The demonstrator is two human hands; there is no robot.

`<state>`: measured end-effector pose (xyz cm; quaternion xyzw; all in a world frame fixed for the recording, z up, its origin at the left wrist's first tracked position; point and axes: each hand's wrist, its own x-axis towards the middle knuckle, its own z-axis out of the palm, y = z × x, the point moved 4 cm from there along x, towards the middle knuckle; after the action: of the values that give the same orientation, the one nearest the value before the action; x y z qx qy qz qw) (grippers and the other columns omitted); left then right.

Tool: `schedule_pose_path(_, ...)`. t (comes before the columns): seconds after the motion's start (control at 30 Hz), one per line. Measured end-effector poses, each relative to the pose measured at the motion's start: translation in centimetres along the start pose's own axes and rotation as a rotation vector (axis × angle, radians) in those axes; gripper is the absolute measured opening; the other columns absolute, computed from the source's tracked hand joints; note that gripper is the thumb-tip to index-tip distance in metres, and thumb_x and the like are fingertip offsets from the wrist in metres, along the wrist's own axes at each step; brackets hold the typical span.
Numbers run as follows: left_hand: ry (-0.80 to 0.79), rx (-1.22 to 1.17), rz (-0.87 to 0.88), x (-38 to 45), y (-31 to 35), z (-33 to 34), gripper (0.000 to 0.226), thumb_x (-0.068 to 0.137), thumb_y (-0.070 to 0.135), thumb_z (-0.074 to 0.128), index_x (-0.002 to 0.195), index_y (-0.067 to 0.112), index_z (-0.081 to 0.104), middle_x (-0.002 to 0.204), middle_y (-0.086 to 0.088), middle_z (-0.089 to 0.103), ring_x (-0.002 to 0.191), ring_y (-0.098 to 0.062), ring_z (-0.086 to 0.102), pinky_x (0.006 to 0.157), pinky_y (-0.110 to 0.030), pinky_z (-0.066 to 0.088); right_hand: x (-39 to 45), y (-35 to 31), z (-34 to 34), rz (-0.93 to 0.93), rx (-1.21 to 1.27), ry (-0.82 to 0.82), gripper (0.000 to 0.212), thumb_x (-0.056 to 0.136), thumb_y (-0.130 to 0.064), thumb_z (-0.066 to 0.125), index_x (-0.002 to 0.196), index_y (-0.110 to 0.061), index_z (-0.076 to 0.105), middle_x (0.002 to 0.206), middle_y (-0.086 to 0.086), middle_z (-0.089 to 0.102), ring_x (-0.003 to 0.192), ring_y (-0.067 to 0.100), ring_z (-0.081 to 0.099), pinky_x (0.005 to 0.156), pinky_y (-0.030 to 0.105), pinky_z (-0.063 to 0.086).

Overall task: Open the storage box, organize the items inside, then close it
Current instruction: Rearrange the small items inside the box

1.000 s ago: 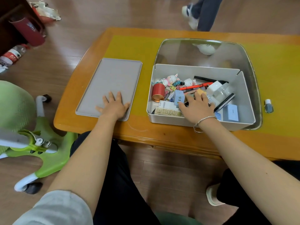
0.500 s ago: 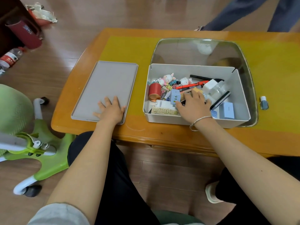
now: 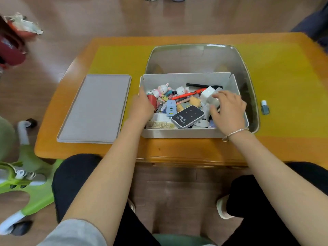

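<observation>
The storage box (image 3: 186, 133) sits open on the table (image 3: 177, 151) right in front of me, and I'll place everything else from it. Its flat grey lid (image 3: 95, 107) lies on the table just to the left of the box, apart from it.

Inside, the box is a jumble. A black Wi-Fi device (image 3: 187, 116) lies tilted on top near the front wall. Left of it stands a small blue charger (image 3: 171, 108), and a red cylinder (image 3: 152, 100) sits at the left wall. Along the back are two small rabbit figures (image 3: 162, 89), an orange-red pen (image 3: 188, 94) and a black pen (image 3: 198, 85). A white adapter block (image 3: 207, 94) is toward the back right.

My left hand (image 3: 142, 105) is at the box's left wall, by the red cylinder; I cannot tell whether it grips anything. My right hand (image 3: 229, 109) is over the right part of the contents, fingers loosely spread, holding nothing.

A small blue bottle (image 3: 264, 107) lies on the table to the right of the box.
</observation>
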<state>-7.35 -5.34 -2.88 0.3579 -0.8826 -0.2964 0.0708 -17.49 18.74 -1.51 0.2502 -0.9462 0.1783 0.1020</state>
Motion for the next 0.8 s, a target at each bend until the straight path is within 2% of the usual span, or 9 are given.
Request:
schedule_pose_path(0.13,0.1,0.243,-0.017,0.0,-0.2,1.0,0.08,0.09,0.017,0.062,0.152,0.018,0.012,0.132,-0.017,0.046,0.109,-0.036,0.056,0.075,-0.04,0.045,0.7,3.2,-1.0,0.065,0.048,0.087,0.036,0.095,-0.029,0.046,0.126,-0.014,0.051,0.135,0.007,0.049,0.125,0.029,0.039,0.101,0.044,0.031)
schedule_pose_path(0.3,0.161,0.284,-0.003,0.1,-0.8,1.3,0.088,0.087,0.017,0.064,0.153,0.023,0.005,0.132,-0.017,0.046,0.105,-0.038,0.058,0.067,-0.038,0.038,1.9,9.1,-2.1,0.216,0.12,0.235,0.035,0.097,-0.023,0.038,0.125,-0.006,0.051,0.131,0.015,0.051,0.12,0.034,0.043,0.101,0.039,0.028)
schedule_pose_path(0.43,0.152,0.314,-0.01,0.1,-0.8,1.4,0.089,0.086,0.019,0.067,0.152,0.021,0.008,0.133,-0.017,0.045,0.108,-0.039,0.057,0.079,-0.047,0.048,1.9,14.5,-0.7,0.348,0.057,0.11,0.038,0.098,-0.015,0.038,0.132,-0.003,0.047,0.137,0.021,0.044,0.126,0.037,0.039,0.106,0.039,0.025)
schedule_pose_path(0.53,0.152,0.333,-0.006,0.0,-0.8,1.3,0.088,0.086,0.02,0.067,0.152,0.019,0.009,0.132,-0.018,0.046,0.107,-0.039,0.056,0.078,-0.047,0.049,1.2,16.7,1.0,0.406,-0.006,-0.05,0.042,0.097,-0.013,0.039,0.138,-0.007,0.043,0.143,0.024,0.036,0.128,0.041,0.035,0.107,0.043,0.027)
schedule_pose_path(0.6,0.149,0.341,-0.009,0.0,-0.8,1.2,0.086,0.087,0.019,0.066,0.152,0.018,0.01,0.133,-0.018,0.045,0.107,-0.039,0.057,0.077,-0.047,0.049,0.7,17.1,1.9,0.381,-0.059,-0.124,0.043,0.094,-0.009,0.042,0.137,-0.009,0.044,0.142,0.02,0.039,0.124,0.041,0.038,0.102,0.045,0.033)
schedule_pose_path(0.7,0.14,0.348,-0.011,-0.3,-0.6,1.1,0.081,0.089,0.016,0.061,0.153,0.017,0.01,0.135,-0.019,0.044,0.108,-0.043,0.056,0.081,-0.049,0.048,0.2,17.3,2.0,0.403,-0.075,-0.093,0.038,0.089,-0.005,0.046,0.125,-0.013,0.057,0.128,0.016,0.053,0.114,0.04,0.044,0.09,0.044,0.038)
schedule_pose_path(0.8,0.135,0.368,-0.009,-0.6,-0.4,0.7,0.079,0.091,0.014,0.057,0.153,0.018,0.009,0.133,-0.021,0.047,0.109,-0.045,0.055,0.084,-0.051,0.046,0.3,17.2,1.8,0.405,0.003,-0.061,0.037,0.084,0.002,0.047,0.115,-0.009,0.063,0.114,0.024,0.059,0.106,0.042,0.049,0.091,0.044,0.041)
